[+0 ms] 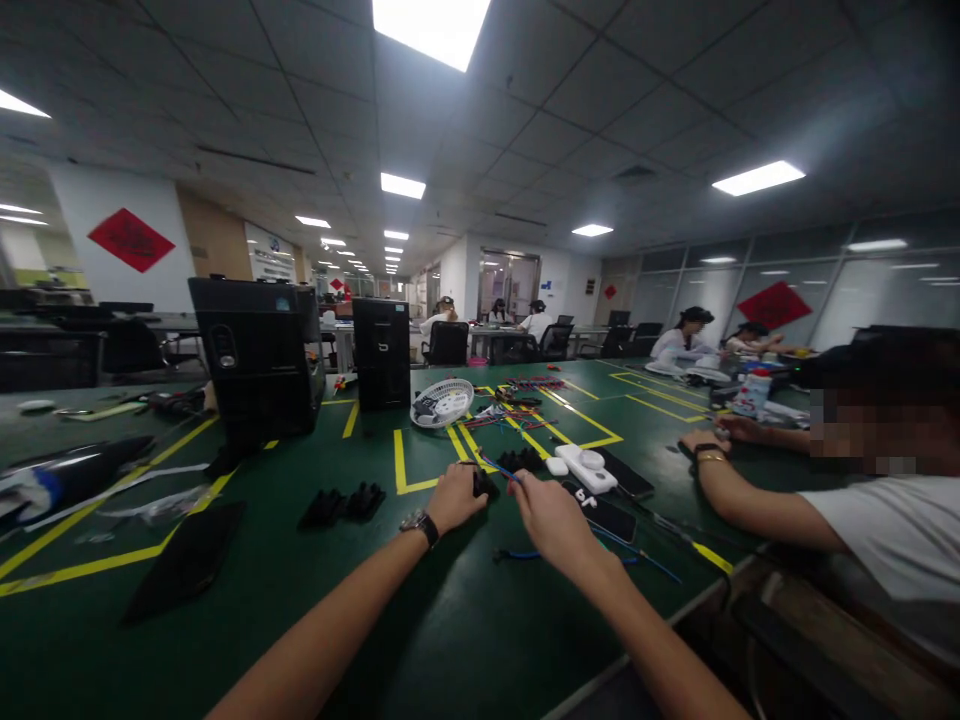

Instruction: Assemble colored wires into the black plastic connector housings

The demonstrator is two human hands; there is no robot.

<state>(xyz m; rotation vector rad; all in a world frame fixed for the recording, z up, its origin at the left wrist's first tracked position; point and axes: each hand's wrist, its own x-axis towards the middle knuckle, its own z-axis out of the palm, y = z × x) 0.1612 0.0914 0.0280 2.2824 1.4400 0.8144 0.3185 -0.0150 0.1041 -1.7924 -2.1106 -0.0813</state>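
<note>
My left hand [457, 497], with a watch on its wrist, is closed around a small black connector [484, 483] on the green table [450, 620]. My right hand [550, 517] is just to its right, pinching a thin blue wire [496, 466] that runs to the connector. More blue wire [517, 554] lies on the table under my right hand. A few more black connectors [522, 460] sit just beyond my hands.
Black parts [343, 504] lie to the left, two black cases [259, 360] stand behind, with a white fan grille [442, 402] and coloured wires [517, 410]. White devices [583, 466] and phones lie to the right. A co-worker's arms [750, 500] rest on the table's right side.
</note>
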